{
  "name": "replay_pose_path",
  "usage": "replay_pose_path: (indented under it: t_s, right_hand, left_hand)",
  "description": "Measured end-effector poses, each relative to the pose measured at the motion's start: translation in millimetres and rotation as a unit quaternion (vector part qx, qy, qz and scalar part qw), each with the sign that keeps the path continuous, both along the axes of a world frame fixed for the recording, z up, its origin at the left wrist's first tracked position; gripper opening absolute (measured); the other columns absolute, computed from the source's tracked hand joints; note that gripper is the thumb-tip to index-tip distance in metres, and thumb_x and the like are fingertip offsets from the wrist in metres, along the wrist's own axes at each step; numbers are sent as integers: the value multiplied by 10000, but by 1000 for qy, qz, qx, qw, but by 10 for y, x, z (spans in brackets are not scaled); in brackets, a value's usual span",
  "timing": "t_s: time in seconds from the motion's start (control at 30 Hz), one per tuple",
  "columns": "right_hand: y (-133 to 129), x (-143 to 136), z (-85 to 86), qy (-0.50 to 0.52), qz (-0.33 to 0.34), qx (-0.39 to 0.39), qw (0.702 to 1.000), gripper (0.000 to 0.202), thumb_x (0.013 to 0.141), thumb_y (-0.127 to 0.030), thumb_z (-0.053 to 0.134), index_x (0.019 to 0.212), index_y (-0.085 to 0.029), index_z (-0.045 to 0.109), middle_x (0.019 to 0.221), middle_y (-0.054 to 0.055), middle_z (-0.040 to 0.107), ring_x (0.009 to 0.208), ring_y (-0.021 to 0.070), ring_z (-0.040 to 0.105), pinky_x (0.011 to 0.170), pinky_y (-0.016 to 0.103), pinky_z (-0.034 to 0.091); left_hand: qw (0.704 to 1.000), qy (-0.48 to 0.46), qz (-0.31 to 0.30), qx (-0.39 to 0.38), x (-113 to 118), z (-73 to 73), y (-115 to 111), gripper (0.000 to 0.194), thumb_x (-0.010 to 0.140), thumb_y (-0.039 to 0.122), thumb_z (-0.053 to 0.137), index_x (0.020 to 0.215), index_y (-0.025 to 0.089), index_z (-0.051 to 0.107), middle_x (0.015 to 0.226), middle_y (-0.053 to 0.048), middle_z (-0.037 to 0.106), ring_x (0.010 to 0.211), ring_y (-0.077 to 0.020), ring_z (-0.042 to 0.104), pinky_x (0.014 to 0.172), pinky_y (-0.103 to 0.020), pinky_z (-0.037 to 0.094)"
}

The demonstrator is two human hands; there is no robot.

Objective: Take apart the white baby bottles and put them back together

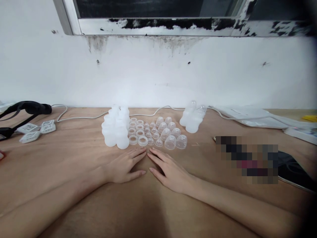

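Observation:
Both hands rest flat on the wooden table [59,158], fingertips almost meeting. My left hand [126,166] is open and holds nothing; my right hand [169,170] is likewise open and bare. Just beyond the fingers, parts stand in rows: white bottle bodies [116,129] on the left, then translucent screw rings [143,141], small clear bottle nipples [158,142], and clear dome caps [181,141] on the right. Farther right at the back is a small group of assembled baby bottles [192,120] with clear caps on top.
A white cable [160,108] runs along the wall. Black straps [32,107] and labelled white packets [30,136] lie at left. At right are a dark phone-like device [294,170], partly blurred out, a plastic bag [245,115] and a white power strip [300,135].

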State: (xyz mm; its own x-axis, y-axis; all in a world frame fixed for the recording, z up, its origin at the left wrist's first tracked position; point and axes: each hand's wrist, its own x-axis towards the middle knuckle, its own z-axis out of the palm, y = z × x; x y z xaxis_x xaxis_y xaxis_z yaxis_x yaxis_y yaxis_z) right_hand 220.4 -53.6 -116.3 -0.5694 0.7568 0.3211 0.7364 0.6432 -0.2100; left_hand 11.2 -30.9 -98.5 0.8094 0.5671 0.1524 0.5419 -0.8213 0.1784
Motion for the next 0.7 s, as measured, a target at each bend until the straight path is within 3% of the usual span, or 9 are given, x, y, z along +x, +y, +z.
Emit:
replay_pose_path:
  t_s: [0.07, 0.17, 0.27, 0.33, 0.47, 0.7]
  right_hand:
    - [49, -39, 7, 36, -54, 20, 998, 419, 811, -294, 367, 1184, -109, 416, 1160, 142, 439, 1039, 208, 444, 868, 369, 385]
    - [210, -121, 25, 46, -120, 8, 992, 496, 812, -252, 342, 1269, -75, 267, 982, 147, 537, 815, 202, 548, 705, 354, 447]
    - [411, -183, 37, 20, -164, -26, 986, 530, 836, -247, 294, 1311, -50, 166, 759, 116, 596, 648, 210, 577, 583, 332, 439]
    - [522, -200, 32, 10, -184, -26, 983, 470, 847, -247, 276, 1281, -67, 254, 727, 118, 603, 643, 219, 584, 569, 318, 424]
    - [628, -191, 5, 19, -172, -17, 985, 304, 858, -238, 269, 1052, -123, 473, 752, 108, 610, 676, 208, 587, 574, 284, 404]
    - [461, -127, 47, 89, -92, 20, 992, 167, 839, -211, 325, 828, -140, 475, 764, 50, 567, 683, 135, 527, 629, 250, 383]
  left_hand:
    - [996, -72, 21, 51, 29, -44, 23, 505, 825, 366, 371, 1258, 116, 310, 1315, -115, 278, 1184, -198, 307, 965, -346, 314]
    - [979, -143, 69, 130, 128, -108, 94, 432, 820, 251, 375, 1219, 89, 339, 1303, -125, 275, 1186, -191, 274, 987, -345, 276]
    - [978, -106, 87, 159, 234, -148, 168, 455, 790, 238, 415, 1199, 50, 356, 1249, -141, 353, 1155, -228, 290, 980, -378, 269]
    - [979, -90, 88, 160, 271, -153, 190, 429, 786, 250, 424, 1169, 60, 389, 1182, -121, 432, 1106, -227, 339, 943, -373, 307]
    - [979, -89, 88, 161, 266, -121, 170, 319, 792, 252, 424, 1084, 124, 451, 1034, -62, 524, 961, -198, 428, 818, -358, 372]
    - [974, -105, 124, 157, 261, -152, 181, 412, 791, 309, 446, 1144, 100, 403, 1109, -93, 472, 1013, -212, 390, 871, -358, 360]
